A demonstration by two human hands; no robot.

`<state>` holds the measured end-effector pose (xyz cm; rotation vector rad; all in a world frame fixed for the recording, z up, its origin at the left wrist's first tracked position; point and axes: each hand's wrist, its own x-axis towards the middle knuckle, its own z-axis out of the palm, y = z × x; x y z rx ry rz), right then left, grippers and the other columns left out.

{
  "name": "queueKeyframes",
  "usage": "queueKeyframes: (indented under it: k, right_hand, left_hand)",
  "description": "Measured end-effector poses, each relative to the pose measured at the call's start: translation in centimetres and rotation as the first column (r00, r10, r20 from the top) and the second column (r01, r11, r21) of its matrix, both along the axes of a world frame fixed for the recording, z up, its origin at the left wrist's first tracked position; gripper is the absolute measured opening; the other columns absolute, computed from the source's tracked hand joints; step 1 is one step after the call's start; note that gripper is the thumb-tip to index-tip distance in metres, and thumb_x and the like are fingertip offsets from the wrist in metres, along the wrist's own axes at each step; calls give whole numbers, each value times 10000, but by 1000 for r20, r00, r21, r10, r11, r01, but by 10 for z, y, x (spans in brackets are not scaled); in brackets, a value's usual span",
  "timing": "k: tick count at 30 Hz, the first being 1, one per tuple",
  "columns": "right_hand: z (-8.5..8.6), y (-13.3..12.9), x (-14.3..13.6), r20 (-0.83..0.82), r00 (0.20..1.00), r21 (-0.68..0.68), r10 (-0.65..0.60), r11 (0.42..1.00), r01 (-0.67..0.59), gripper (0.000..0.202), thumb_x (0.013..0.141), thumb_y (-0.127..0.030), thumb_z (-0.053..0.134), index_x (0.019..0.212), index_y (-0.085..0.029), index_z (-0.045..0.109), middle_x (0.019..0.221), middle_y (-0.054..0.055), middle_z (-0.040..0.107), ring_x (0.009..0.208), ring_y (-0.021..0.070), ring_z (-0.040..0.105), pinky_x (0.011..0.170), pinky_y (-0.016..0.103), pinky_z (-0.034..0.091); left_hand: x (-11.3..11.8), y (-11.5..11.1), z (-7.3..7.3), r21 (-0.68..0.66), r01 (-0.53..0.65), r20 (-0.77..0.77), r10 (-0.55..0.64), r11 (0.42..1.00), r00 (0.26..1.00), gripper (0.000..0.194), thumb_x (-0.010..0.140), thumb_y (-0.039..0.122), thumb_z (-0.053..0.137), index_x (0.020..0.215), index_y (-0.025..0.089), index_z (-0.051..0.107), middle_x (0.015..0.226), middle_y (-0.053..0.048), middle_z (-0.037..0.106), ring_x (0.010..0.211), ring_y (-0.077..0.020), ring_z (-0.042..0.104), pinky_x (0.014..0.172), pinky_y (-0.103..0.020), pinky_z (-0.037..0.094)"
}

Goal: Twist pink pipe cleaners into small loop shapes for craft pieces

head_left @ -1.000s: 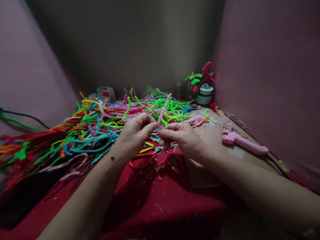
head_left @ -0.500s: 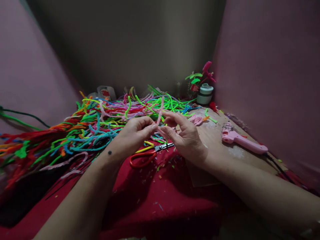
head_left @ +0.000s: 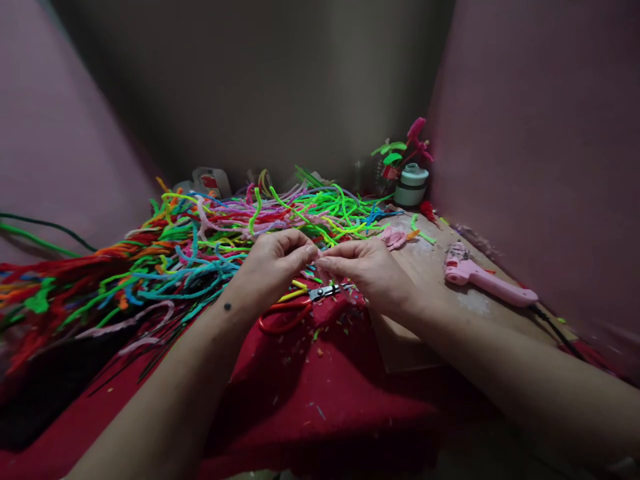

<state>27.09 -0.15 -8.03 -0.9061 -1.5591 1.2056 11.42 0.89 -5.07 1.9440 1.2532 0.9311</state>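
My left hand (head_left: 285,261) and my right hand (head_left: 365,267) meet fingertip to fingertip above the red cloth. Between them is a pink pipe cleaner (head_left: 320,256), pinched by thumb and forefinger on both sides and mostly hidden by the fingers. Just below the hands lie scissors (head_left: 284,315) with red and yellow handles, their blades pointing right under my right hand. A large heap of coloured pipe cleaners (head_left: 215,230) spreads behind and to the left of my hands.
On the brown board (head_left: 425,267) at the right lie a pink glue gun (head_left: 487,280) with a black cord and a pink fuzzy piece (head_left: 394,237). A pale green jar (head_left: 411,185) stands behind, beside pink and green fuzzy flowers (head_left: 395,152). Small scraps dot the red cloth (head_left: 320,393).
The pink pipe cleaner stood up between my hands before; its upright end no longer shows. My right fingers have closed in and now touch the piece next to my left fingertips.
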Motion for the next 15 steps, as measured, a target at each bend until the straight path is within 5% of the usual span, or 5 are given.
queueKeyframes:
  k: [4,7,15]
  right_hand:
    - [-1,4,0,-132,991,-124,7,992,-23,175,681,-204,637,525,-138,594,515,-19,555,511,79,469,561,246,370]
    - [-3,5,-1,-136,990,-97,-37,995,24,151,653,-198,658,527,-138,600,512,-17,565,503,76,465,562,248,369]
    - [-3,1,-3,-26,993,-22,-119,993,118,117,672,-202,630,585,-133,595,552,-18,576,510,71,461,507,224,343]
  left_hand:
    - [2,-1,2,108,-22,-40,27,994,999,185,733,285,561,686,122,634,630,6,556,596,-99,476,554,-211,369]
    - [2,-3,5,153,-29,-95,44,988,994,170,721,269,584,694,120,660,634,5,564,607,-99,486,557,-204,374]
    - [2,-4,5,-40,26,35,-24,999,999,110,733,207,574,691,115,617,486,56,484,417,-36,388,388,-141,292]
